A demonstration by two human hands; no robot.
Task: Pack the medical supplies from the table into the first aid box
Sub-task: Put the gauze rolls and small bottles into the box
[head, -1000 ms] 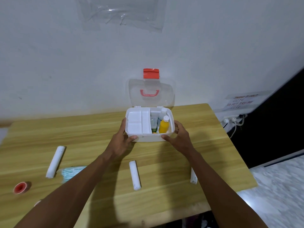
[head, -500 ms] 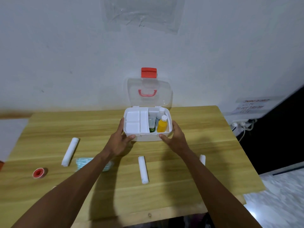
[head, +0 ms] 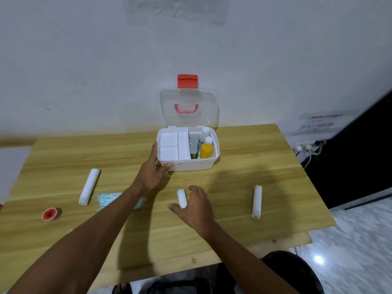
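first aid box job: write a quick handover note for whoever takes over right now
Left hand grips the box at its front-left corner.
Right hand arches over the middle roll, thumb beside it; whether it grips is unclear.
Box is open on the table, lid up.
Done: yellow bottle and white bottle stand in its right compartment.
To do: middle roll, left roll, right roll, teal packet and red tape, all on the table.

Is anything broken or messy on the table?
Nothing looks broken or spilled. The first aid box stands open and level, its yellow bottle upright. Three bandage rolls, a red tape roll and a blue packet lie scattered on the table, simply unpacked.
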